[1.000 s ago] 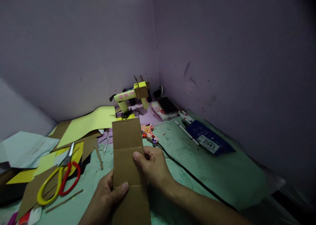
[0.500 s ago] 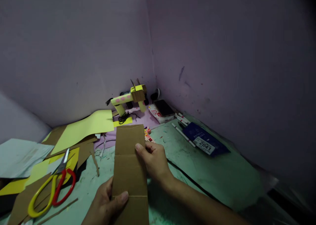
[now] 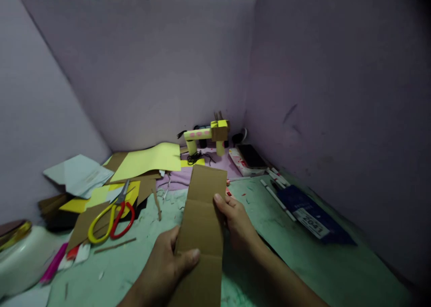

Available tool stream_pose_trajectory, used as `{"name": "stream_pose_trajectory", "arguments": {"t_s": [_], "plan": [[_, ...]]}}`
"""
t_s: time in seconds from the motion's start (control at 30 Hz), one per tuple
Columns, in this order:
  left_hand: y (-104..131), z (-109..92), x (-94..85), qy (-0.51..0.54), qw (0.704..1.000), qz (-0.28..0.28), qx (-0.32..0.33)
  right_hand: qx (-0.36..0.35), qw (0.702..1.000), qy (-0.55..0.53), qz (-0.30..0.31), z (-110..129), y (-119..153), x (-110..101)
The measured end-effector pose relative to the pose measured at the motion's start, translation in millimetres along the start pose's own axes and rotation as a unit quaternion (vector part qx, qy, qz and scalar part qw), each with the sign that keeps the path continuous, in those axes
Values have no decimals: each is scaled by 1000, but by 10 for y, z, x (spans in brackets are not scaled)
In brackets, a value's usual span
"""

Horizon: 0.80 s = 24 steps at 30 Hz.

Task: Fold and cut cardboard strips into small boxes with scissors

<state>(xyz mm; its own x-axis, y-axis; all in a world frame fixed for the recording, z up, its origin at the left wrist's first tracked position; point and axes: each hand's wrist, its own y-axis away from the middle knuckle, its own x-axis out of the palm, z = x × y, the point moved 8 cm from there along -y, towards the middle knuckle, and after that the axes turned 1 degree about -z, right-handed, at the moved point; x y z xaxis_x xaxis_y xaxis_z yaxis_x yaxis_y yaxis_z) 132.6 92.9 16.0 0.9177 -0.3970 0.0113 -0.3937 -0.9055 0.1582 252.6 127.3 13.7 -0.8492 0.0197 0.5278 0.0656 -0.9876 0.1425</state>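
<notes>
A long brown cardboard strip (image 3: 204, 226) with crosswise creases is held up in front of me over the green tabletop. My left hand (image 3: 171, 262) grips its left edge low down, thumb on the front face. Higher up, my right hand (image 3: 235, 215) pinches the right edge, with its thumb near the upper crease. The fingers behind the cardboard are partly hidden. Beyond the strip stands a yellow paper giraffe (image 3: 205, 134) with pink spots, a brown-fronted head and a black tail. A bundle of black cord (image 3: 197, 158) lies by its legs.
Scissors (image 3: 116, 215) with yellow and red handles lie at left on cardboard scraps. Behind them is a pale yellow sheet (image 3: 150, 161). A phone (image 3: 251, 156) rests at the back right. White pens (image 3: 278, 200) and a blue packet (image 3: 313, 215) lie at right. A pink marker (image 3: 55, 262) lies front left.
The view has swung left and up, so the table things appear farther right and a white rounded object shows at lower left. Both hands keep their hold on the cardboard strip, which tilts slightly more.
</notes>
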Motion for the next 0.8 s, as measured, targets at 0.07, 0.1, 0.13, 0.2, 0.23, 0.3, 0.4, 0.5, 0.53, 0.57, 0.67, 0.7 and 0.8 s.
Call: {"name": "stream_pose_trajectory", "arguments": {"t_s": [0.07, 0.1, 0.13, 0.2, 0.23, 0.3, 0.4, 0.5, 0.53, 0.57, 0.67, 0.7, 0.8], "plan": [[-28, -9, -117, 15, 1000, -24, -7, 82, 995, 35, 41, -205, 54, 67], [-43, -10, -182, 25, 999, -42, -9, 120, 990, 48, 60, -298, 94, 93], [-57, -13, -235, 29, 998, -57, -7, 151, 984, 57, 74, -370, 137, 113], [-85, -7, -313, 36, 996, -82, 0, 210, 971, 63, 97, -473, 222, 145], [-98, 0, -334, 38, 995, -91, 3, 237, 964, 60, 107, -502, 262, 161], [-120, 16, -356, 39, 994, -106, 8, 284, 949, 46, 128, -529, 331, 196], [-139, 22, -359, 37, 992, -121, 16, 317, 937, 33, 141, -534, 385, 227], [-151, 16, -341, 25, 992, -122, 23, 314, 943, 39, 107, -563, 374, 186], [-154, 15, -331, 18, 992, -121, 25, 311, 945, 42, 89, -581, 367, 163], [-157, 14, -320, 10, 992, -120, 27, 310, 947, 45, 72, -600, 361, 140], [-168, 8, -301, -28, 991, -124, 33, 306, 950, 50, 34, -636, 346, 98], [-173, -2, -310, -48, 990, -125, 34, 300, 952, 54, 23, -633, 336, 87], [-166, -90, -497, -134, 978, -154, 31, 282, 956, 77, -12, -593, 299, 44]]}}
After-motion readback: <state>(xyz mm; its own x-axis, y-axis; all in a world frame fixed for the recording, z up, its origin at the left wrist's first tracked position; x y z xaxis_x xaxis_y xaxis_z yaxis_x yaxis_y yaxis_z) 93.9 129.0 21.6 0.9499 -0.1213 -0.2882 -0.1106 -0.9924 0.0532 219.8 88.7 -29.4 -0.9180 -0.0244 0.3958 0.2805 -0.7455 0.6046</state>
